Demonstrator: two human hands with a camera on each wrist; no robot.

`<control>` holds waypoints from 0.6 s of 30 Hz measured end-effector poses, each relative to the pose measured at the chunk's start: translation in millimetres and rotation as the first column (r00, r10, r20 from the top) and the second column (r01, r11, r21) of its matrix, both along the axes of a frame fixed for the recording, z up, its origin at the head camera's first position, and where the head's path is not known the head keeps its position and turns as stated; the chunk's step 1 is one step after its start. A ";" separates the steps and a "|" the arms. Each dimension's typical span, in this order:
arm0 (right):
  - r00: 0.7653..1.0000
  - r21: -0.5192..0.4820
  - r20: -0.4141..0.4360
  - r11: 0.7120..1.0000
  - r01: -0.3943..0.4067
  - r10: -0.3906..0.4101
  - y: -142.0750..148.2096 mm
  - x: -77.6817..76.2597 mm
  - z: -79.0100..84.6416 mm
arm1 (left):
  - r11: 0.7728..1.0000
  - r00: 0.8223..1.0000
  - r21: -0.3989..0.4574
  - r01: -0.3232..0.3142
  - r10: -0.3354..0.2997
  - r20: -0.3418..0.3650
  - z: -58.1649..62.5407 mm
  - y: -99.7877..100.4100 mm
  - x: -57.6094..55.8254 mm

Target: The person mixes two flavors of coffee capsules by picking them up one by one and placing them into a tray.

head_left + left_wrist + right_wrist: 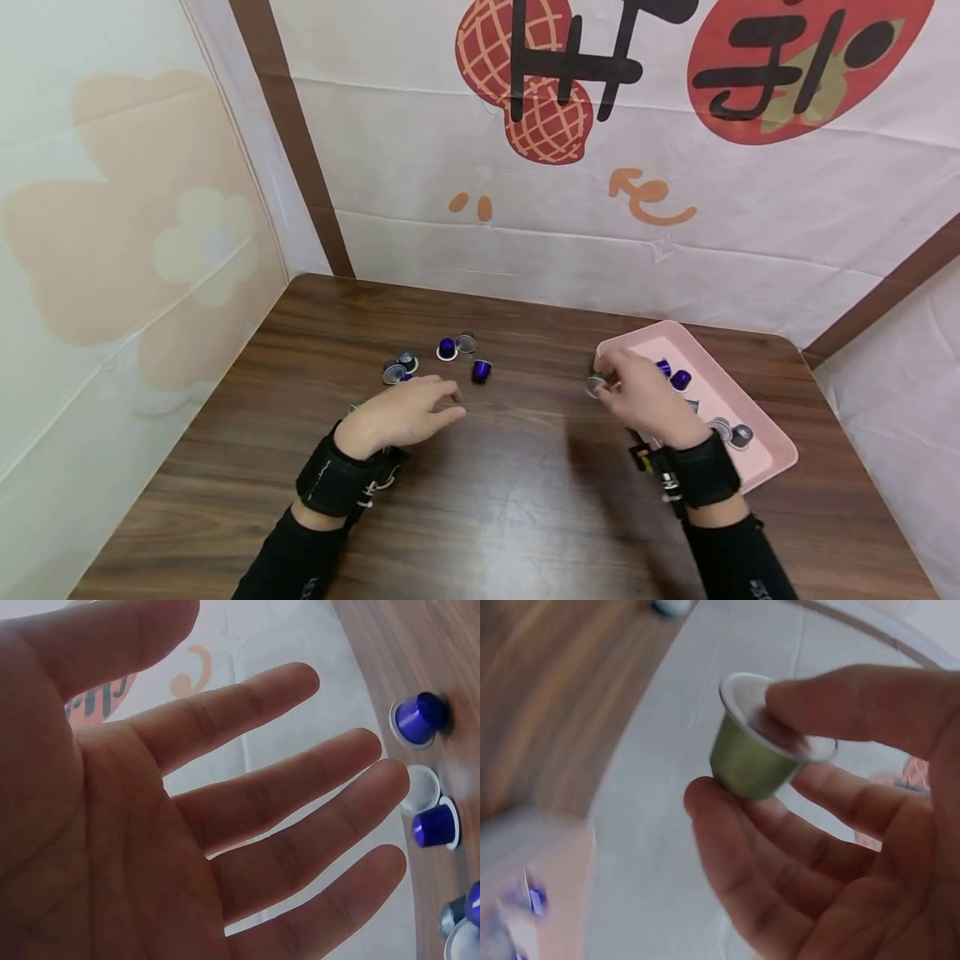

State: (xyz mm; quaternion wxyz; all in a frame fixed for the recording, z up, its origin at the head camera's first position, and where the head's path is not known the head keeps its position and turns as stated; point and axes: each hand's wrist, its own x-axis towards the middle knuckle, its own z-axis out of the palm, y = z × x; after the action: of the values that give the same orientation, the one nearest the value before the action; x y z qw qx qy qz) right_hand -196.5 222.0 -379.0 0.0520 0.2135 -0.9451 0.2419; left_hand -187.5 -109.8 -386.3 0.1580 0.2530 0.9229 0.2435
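My right hand (652, 404) pinches a green coffee capsule (750, 757) between thumb and fingers, the thumb pressed on its pale foil lid. It hovers at the left edge of a pink tray (693, 346). Inside the tray lie purple capsules (681, 380) and a grey capsule (742, 436), part of the contents hidden behind the hand. Palm turned inward and fingers spread, my left hand (401, 412) holds nothing above the table. Just beyond it are a purple capsule (482, 371) on its side, another purple capsule (446, 346) standing on its lid, and a dark grey capsule (407, 360).
More capsules, some showing silver lids (466, 342), sit in a loose cluster on the left half of the wooden table (510, 483). A printed white cloth (390, 167) hangs behind the table's back edge, with more cloth at both sides.
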 end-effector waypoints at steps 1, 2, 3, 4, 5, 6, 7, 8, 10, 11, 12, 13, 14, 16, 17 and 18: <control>1.000 0.037 -0.012 0.999 -0.001 0.002 8.5 -1.4 3.2 | 1.000 1.000 0.001 -0.003 0.003 -0.006 0.4 -2.3 -0.2; 1.000 0.069 -0.018 0.998 0.001 0.000 16.9 -2.9 6.1 | 1.000 1.000 0.002 -0.006 0.006 -0.012 0.7 -4.7 -0.4; 1.000 0.101 -0.017 0.995 0.004 -0.002 25.2 -4.2 8.5 | 1.000 1.000 0.009 -0.007 0.007 -0.012 0.9 -7.2 -0.5; 1.000 0.119 -0.005 0.993 0.009 -0.009 33.8 -5.5 9.9 | 1.000 1.000 0.011 -0.011 0.011 -0.012 1.7 -9.4 -0.7; 1.000 0.129 0.023 0.992 0.014 -0.017 42.1 -7.0 10.8 | 1.000 1.000 0.015 -0.015 0.016 -0.009 2.7 -11.7 -0.6; 0.998 0.139 0.056 0.990 0.028 -0.036 49.7 -8.2 11.0 | 1.000 1.000 0.018 -0.021 0.021 -0.011 3.7 -14.1 0.0; 0.994 0.147 0.094 0.988 0.041 -0.055 57.0 -9.4 10.8 | 0.999 1.000 0.024 -0.027 0.027 -0.009 4.4 -16.8 0.4; 0.989 0.147 0.128 0.988 0.054 -0.073 63.7 -10.6 10.2 | 0.999 0.999 0.030 -0.032 0.032 -0.009 5.2 -19.5 0.9; 0.976 0.150 0.189 0.985 0.083 -0.111 77.0 -12.8 8.2 | 0.999 0.999 0.035 -0.039 0.040 -0.017 6.8 -24.7 1.9; 0.970 0.160 0.209 0.983 0.094 -0.127 83.3 -13.8 7.4 | 0.998 0.999 0.036 -0.042 0.042 -0.023 7.5 -27.0 2.3; 0.967 0.180 0.215 0.979 0.100 -0.138 89.8 -15.3 6.2 | 0.998 0.999 0.038 -0.043 0.044 -0.031 8.1 -28.8 2.7; 0.965 0.197 0.216 0.975 0.103 -0.146 95.9 -17.0 4.9 | 0.998 0.998 0.038 -0.043 0.044 -0.038 8.8 -30.3 2.9; 0.964 0.214 0.218 0.971 0.103 -0.151 102.0 -18.7 3.7 | 0.998 0.998 0.037 -0.042 0.044 -0.047 9.6 -31.6 3.2; 0.958 0.248 0.237 0.963 0.103 -0.163 112.9 -21.7 0.6 | 0.998 0.998 0.037 -0.041 0.043 -0.049 10.5 -33.1 3.8; 0.950 0.265 0.259 0.959 0.105 -0.175 117.5 -23.6 -1.4 | 0.998 0.998 0.037 -0.041 0.043 -0.047 10.9 -33.5 4.2; 0.945 0.281 0.273 0.954 0.104 -0.183 122.0 -25.5 -3.1 | 0.998 0.998 0.036 -0.042 0.044 -0.045 11.2 -33.9 4.4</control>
State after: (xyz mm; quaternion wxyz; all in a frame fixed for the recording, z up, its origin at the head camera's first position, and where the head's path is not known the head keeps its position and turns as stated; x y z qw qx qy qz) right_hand -222.0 343.9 -382.0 -0.1010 0.1099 -0.9790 0.1392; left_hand -183.1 -143.7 -375.1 0.1269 0.2415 0.9271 0.2571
